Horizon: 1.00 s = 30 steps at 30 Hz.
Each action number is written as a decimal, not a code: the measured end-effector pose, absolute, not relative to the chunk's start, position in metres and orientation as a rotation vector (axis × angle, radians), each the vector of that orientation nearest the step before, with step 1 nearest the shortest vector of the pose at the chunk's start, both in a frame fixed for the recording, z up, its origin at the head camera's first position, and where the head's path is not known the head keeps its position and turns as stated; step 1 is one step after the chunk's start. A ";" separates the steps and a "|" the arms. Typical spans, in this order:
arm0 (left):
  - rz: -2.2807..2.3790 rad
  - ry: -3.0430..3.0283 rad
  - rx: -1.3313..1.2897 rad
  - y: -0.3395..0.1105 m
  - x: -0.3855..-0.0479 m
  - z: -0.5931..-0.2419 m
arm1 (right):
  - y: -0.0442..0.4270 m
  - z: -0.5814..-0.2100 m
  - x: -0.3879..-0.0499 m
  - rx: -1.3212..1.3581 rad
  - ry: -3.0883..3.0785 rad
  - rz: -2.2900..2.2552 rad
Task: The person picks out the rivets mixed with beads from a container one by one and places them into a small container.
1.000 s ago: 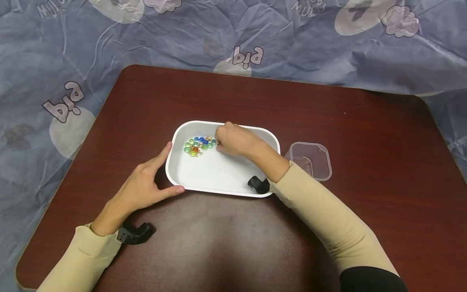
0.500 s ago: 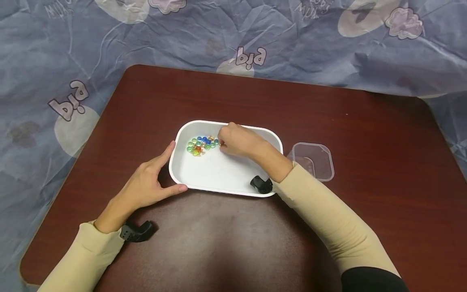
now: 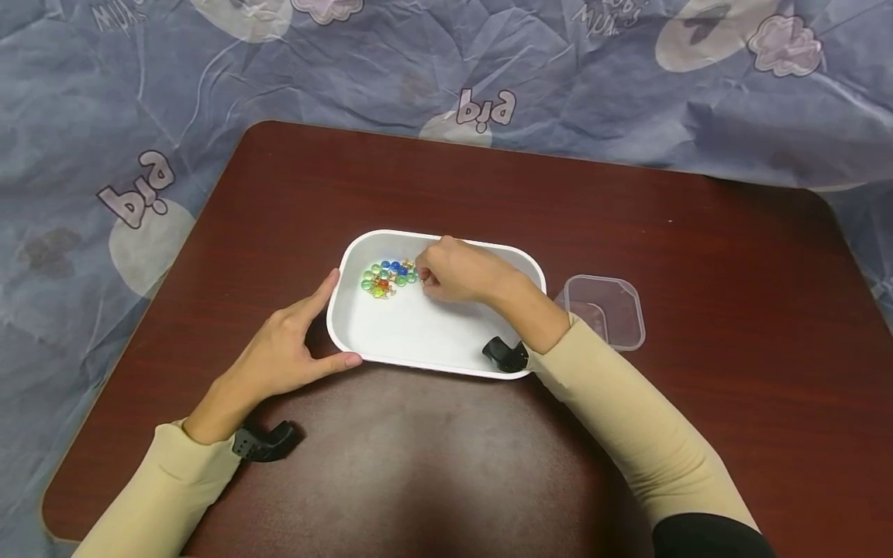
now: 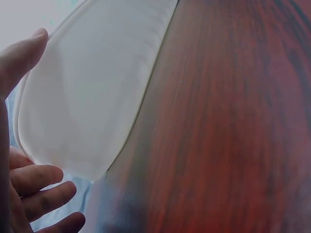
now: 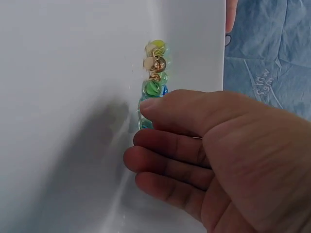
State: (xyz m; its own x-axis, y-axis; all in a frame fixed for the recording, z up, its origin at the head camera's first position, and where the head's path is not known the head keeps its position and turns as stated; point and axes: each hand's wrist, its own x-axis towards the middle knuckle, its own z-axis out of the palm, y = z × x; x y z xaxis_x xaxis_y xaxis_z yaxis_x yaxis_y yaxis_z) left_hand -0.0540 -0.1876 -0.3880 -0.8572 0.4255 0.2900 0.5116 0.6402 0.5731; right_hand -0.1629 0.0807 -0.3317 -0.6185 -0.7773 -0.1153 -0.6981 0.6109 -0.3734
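Note:
In the head view, a white tray holds a cluster of green, blue, orange and yellow glass beads mixed with small gold pieces. My right hand reaches into the tray at the cluster's right end, fingers curled, a tiny gold glint at the fingertips. In the right wrist view, its thumb lies over the green beads, with a bright glint between thumb and fingers; the pinched piece is mostly hidden. My left hand spreads thumb and forefinger against the tray's left end and near-left corner.
A clear, square plastic container stands just right of the tray, partly behind my right forearm. The brown table extends around both, with patterned blue cloth beyond its far edge.
The head view has shifted slightly, moving the whole scene right. My right fingertips are slightly closer to the beads and partly cover the rightmost one. My left hand stays against the tray.

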 end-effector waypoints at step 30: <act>-1.008 -2.730 -0.787 -0.189 -0.055 -0.388 | 0.092 -0.300 -0.151 -1.452 2.610 -0.752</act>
State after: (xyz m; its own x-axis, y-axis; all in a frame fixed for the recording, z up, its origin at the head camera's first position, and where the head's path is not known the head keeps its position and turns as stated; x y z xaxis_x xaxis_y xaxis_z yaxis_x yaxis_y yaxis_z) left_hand -0.0547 -0.1886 -0.3875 -0.8560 0.4288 0.2886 0.5135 0.6414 0.5700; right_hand -0.1510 0.0919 -0.2996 -0.5540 -0.8134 0.1775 -0.7830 0.4368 -0.4428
